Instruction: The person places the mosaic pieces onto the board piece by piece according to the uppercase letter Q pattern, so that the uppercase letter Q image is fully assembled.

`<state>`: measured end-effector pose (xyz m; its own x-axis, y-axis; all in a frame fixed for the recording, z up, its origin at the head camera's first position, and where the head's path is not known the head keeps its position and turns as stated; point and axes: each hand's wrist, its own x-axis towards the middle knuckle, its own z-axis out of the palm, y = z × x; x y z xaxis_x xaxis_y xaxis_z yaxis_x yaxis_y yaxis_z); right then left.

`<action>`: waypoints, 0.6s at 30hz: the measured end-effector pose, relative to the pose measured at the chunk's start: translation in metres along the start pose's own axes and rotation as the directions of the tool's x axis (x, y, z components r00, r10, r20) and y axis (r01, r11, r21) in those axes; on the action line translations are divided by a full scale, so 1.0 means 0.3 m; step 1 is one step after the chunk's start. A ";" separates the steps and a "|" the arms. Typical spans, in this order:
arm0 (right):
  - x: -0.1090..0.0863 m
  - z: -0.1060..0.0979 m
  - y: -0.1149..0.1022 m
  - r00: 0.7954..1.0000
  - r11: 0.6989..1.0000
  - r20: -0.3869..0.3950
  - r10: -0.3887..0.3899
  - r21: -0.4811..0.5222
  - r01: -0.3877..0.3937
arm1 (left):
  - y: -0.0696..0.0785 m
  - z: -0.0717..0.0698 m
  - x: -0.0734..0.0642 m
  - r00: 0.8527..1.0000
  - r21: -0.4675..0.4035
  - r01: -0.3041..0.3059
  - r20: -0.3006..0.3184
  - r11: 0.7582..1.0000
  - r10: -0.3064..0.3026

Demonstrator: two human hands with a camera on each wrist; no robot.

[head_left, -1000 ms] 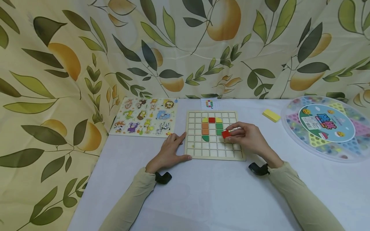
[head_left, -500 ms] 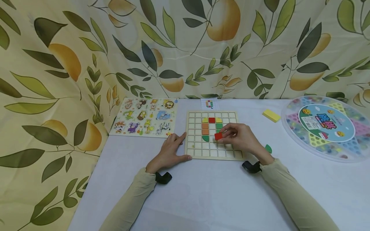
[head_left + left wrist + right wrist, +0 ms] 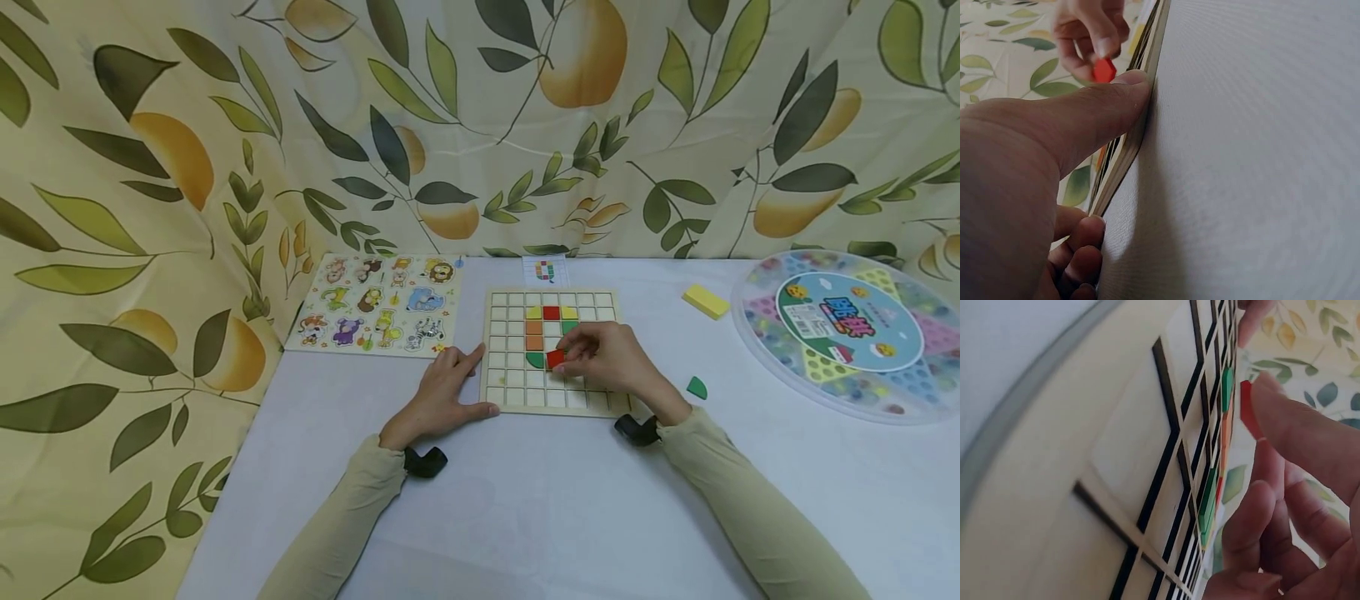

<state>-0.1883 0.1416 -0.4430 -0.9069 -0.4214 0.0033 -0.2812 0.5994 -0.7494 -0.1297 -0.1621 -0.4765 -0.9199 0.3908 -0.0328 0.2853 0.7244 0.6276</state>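
Observation:
My right hand [image 3: 609,357] pinches a small red square block [image 3: 554,359] between thumb and fingertips, close over the wooden grid board [image 3: 517,400]. In the right wrist view the red block [image 3: 1249,411] shows a narrow gap from the grid. A green quarter-round piece [image 3: 535,360] sits just left of it. Orange squares [image 3: 534,335], a red square [image 3: 551,312], yellow corner pieces [image 3: 533,312] and green squares [image 3: 569,326] fill other cells, partly hidden by the hand. My left hand [image 3: 437,390] steadies the board's left front corner, thumb and forefinger outstretched against its edges.
A pattern card [image 3: 545,270] lies behind the board. An animal puzzle board [image 3: 378,304] is at the left. Rightward lie a loose green quarter-round piece [image 3: 697,387], a yellow block [image 3: 705,302] and a big round game box [image 3: 757,367]. A printed cloth [image 3: 480,150] hangs behind.
My right hand has carried the red block leftward over the board to beside the green quarter-round piece. The loose green piece at the right has come into view. The left hand stays put.

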 end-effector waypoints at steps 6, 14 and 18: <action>0.005 0.013 -0.002 0.999 0.998 -0.003 0.032 -0.054 -0.032 | 0.000 0.000 0.001 1.000 0.000 0.004 0.009 1.000 -0.004; 0.003 0.019 -0.013 0.998 0.994 -0.014 0.059 -0.093 -0.060 | -0.008 0.005 0.006 1.000 0.004 0.011 0.007 1.000 -0.011; 0.003 0.021 -0.012 0.997 0.992 -0.009 0.077 -0.101 -0.078 | -0.008 0.005 0.004 1.000 -0.002 0.013 0.008 1.000 -0.013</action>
<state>-0.1861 0.1348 -0.4445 -0.9286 -0.3679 -0.0486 -0.2402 0.6956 -0.6771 -0.1311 -0.1625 -0.4791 -0.9214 0.3858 -0.0469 0.2728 0.7281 0.6288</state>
